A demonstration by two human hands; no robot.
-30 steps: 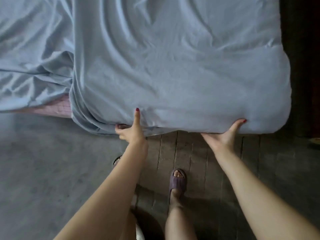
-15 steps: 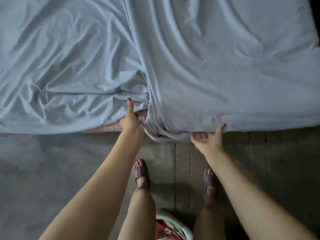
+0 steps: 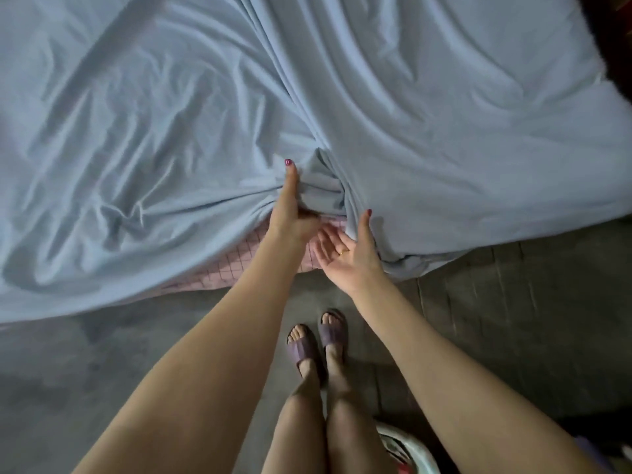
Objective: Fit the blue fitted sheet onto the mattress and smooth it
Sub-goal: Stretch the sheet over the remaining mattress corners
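Between our left hand [image 3: 290,213] and right hand [image 3: 352,251] we had a narrow gap down to the pink checked mattress [image 3: 239,265]. The bunched fold of the blue fitted sheet [image 3: 328,186] blocked the way forward, while the bare floor [image 3: 102,354] below lay open.

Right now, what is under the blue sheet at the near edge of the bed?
Under the blue sheet, a pink checked surface shows where the left hand lifts the edge. Everything farther under the sheet is covered.
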